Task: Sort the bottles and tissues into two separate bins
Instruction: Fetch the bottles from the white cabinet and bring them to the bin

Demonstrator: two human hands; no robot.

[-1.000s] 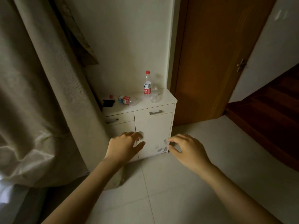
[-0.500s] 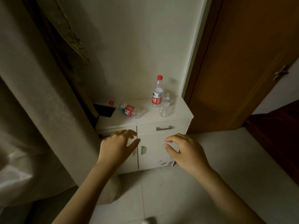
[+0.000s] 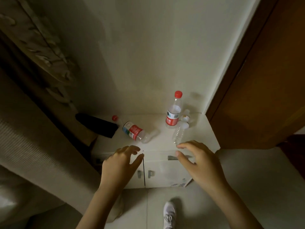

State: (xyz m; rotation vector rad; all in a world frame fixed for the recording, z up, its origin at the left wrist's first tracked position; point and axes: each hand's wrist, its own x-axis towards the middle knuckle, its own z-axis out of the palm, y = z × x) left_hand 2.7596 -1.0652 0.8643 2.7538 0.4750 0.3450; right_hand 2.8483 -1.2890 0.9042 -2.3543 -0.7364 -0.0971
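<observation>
Both hands have come fwd and up since the earlier frames, now reaching over the front edge of the white cabinet (image 3: 209, 129), w/ the view closer and steeper on its top. Left hand (image 3: 120, 162) hovers at the front edge, fingers spread and loosely curved, holding nothing. Right hand (image 3: 198, 159) likewise apart, thumb and fingers opened like a claw, holding nothing, fingertips just beside the base of the small clear bottle (image 3: 179, 132).

Bottles all on the cabinet top: upright red-cap bottle (image 3: 173, 114) near the back, small clear bottle leaning or lying just in front of it, and a red-label bottle (image 3: 134, 130) on its side, cap toward a dark flat object (image 3: 99, 124) at the left. No tissues or bins in view.

Step in hand, by my read: the reach for a first pickup, prob. one bottle per hand; sorting itself not yet begun. Next move calls for closing the right fingers round the clear bottle w/o knocking the upright one behind, left hand going to the lying bottle, which may roll.

A shoe (image 3: 169, 215) shows on the tile floor (image 3: 247, 187) below.
</observation>
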